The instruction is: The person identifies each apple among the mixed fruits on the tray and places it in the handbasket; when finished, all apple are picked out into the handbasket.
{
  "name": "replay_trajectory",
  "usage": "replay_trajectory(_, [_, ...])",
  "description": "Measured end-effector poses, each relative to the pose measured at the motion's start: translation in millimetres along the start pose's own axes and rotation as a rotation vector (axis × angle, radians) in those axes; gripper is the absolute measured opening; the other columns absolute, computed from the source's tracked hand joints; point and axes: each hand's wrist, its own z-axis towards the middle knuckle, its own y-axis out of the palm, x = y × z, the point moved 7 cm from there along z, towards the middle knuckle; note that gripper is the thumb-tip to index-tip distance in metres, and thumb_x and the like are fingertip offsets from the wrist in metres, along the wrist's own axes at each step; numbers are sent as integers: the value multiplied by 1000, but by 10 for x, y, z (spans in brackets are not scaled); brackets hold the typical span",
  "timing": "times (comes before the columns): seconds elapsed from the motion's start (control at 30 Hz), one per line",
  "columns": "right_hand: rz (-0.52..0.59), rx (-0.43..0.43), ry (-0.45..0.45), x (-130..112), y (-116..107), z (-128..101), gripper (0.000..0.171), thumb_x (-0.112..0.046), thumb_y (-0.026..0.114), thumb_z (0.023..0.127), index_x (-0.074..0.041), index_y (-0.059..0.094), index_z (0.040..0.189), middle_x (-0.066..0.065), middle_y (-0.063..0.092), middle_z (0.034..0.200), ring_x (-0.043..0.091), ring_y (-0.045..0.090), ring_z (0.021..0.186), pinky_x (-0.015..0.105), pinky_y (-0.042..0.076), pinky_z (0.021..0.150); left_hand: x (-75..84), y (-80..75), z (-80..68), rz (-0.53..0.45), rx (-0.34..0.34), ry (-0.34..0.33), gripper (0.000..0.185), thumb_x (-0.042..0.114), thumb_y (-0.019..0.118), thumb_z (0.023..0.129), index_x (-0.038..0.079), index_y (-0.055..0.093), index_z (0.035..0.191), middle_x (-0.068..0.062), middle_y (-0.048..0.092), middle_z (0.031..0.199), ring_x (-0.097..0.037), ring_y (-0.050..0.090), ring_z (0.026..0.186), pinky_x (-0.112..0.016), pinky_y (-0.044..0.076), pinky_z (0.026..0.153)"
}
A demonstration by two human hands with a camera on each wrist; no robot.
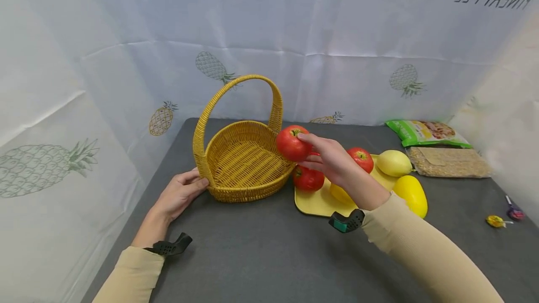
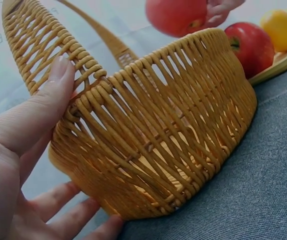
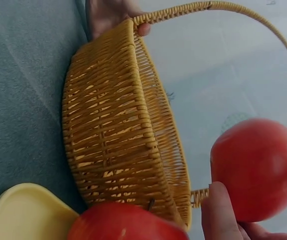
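A woven yellow basket [image 1: 244, 162] with a tall handle stands empty on the grey table [image 1: 252, 247]. My left hand [image 1: 191, 186] rests against its left side, thumb [image 2: 53, 85] on the rim by the handle's foot and straight fingers along the base. My right hand [image 1: 320, 155] grips a red apple [image 1: 291, 144] in the air just over the basket's right rim [image 3: 148, 125]; the same apple [image 3: 256, 167] fills the right wrist view. Right beside the basket lies a yellow plate [image 1: 313, 202] with two more red apples [image 1: 308, 179] [image 1: 361, 159] and yellow lemons [image 1: 393, 162].
Another lemon [image 1: 412, 194] lies at the plate's right edge. A green snack bag [image 1: 425, 132] and a clear bag of grain [image 1: 448, 162] sit at the back right. Two wrapped candies [image 1: 496, 221] lie at the far right. A pineapple-print sheet encloses the table.
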Motion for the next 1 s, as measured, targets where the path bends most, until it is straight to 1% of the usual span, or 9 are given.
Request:
replay_trajectory(0.1, [-7, -4, 8, -6, 72, 73, 72, -43, 71, 97, -6, 44, 152, 11, 45, 151, 33, 60, 125, 41, 52, 100, 10, 4, 5, 16, 0, -9, 40, 3, 58, 105, -20, 52, 137, -21, 31, 161, -13, 42, 140, -30, 48, 104])
replay_trajectory(0.2, [-20, -12, 23, -1, 136, 146, 71, -42, 72, 97, -4, 45, 151, 11, 45, 150, 34, 60, 125, 40, 53, 99, 19, 14, 6, 38, 2, -16, 38, 3, 60, 104, -20, 54, 133, -25, 26, 162, -11, 36, 143, -29, 48, 104])
replay_trajectory(0.3, [-38, -21, 41, 19, 191, 219, 70, -41, 73, 96, -4, 47, 150, 11, 45, 149, 33, 62, 123, 40, 53, 98, 36, 34, -3, 69, -5, -5, 37, 3, 62, 103, -21, 55, 130, -25, 33, 157, -13, 34, 143, -29, 48, 103])
replay_trajectory(0.37, [-41, -28, 51, 27, 221, 260, 68, -41, 73, 95, -4, 49, 148, 11, 46, 148, 33, 63, 121, 40, 53, 98, 44, 49, -4, 92, -11, 0, 37, 3, 62, 102, -22, 55, 129, -23, 39, 153, -13, 35, 142, -28, 49, 102])
replay_trajectory(0.47, [-47, -44, 61, 20, 263, 312, 65, -39, 74, 95, -4, 52, 145, 11, 46, 146, 33, 62, 120, 42, 52, 101, 55, 63, -1, 111, -16, 3, 36, 4, 62, 102, -22, 56, 128, -20, 43, 150, -14, 38, 140, -28, 49, 101])
replay_trajectory(0.57, [-59, -57, 76, 0, 297, 363, 62, -38, 75, 95, -4, 54, 143, 9, 46, 146, 32, 61, 121, 44, 49, 103, 43, 55, -2, 111, -6, -5, 34, 4, 63, 102, -19, 59, 126, -20, 42, 151, -12, 39, 139, -27, 49, 101])
replay_trajectory(0.7, [-75, -66, 94, -37, 336, 449, 62, -38, 75, 95, -6, 53, 143, 7, 45, 148, 31, 60, 122, 46, 47, 106, 32, 40, -2, 117, 2, -21, 33, 5, 64, 102, -18, 61, 126, -24, 35, 156, -10, 38, 140, -26, 48, 101])
replay_trajectory(0.87, [-95, -101, 112, -45, 393, 593, 65, -36, 77, 94, -4, 51, 145, 10, 47, 146, 36, 60, 122, 46, 47, 106, 40, 20, -4, 155, 5, -34, 38, 7, 64, 102, -18, 58, 130, -25, 29, 161, -11, 33, 143, -24, 47, 102])
replay_trajectory(1.0, [-107, -133, 141, -14, 425, 695, 64, -33, 76, 95, -2, 50, 145, 14, 50, 143, 38, 61, 121, 47, 47, 106, 39, 23, 3, 164, 3, -39, 38, 8, 64, 103, -18, 58, 130, -26, 31, 159, -14, 32, 144, -24, 46, 102])
